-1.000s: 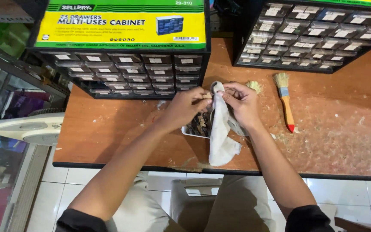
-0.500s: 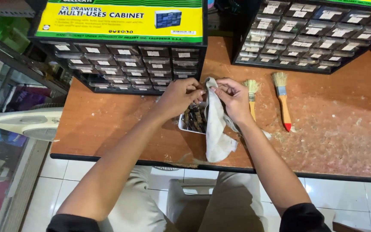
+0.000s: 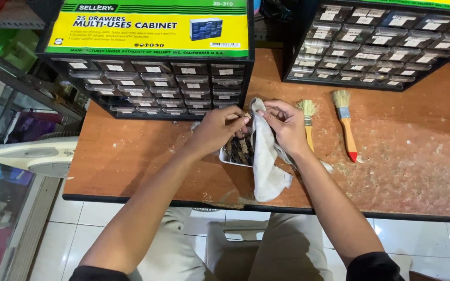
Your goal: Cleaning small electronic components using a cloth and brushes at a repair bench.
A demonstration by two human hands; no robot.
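My left hand (image 3: pixel 220 129) and my right hand (image 3: pixel 283 125) meet over a small white tray (image 3: pixel 229 158) of dark metal bits. A white rag (image 3: pixel 265 161) hangs from my right hand's fingers down to the table edge. My left hand's fingertips pinch a small dark piece against the top of the rag; the piece is too small to identify. Both hands are above the brown wooden table (image 3: pixel 131 161), just in front of the left drawer cabinet (image 3: pixel 152 78).
A second black drawer cabinet (image 3: pixel 381 47) stands at the back right. Two paintbrushes lie to the right of my hands, one with a pale handle (image 3: pixel 308 122), one with an orange and red handle (image 3: pixel 346 127). A white fan head (image 3: pixel 37 154) sits left of the table. Sawdust covers the right side.
The view has shifted a little, and the pale-handled brush now shows beside my right hand. Both hands stay together over the tray, working the rag.
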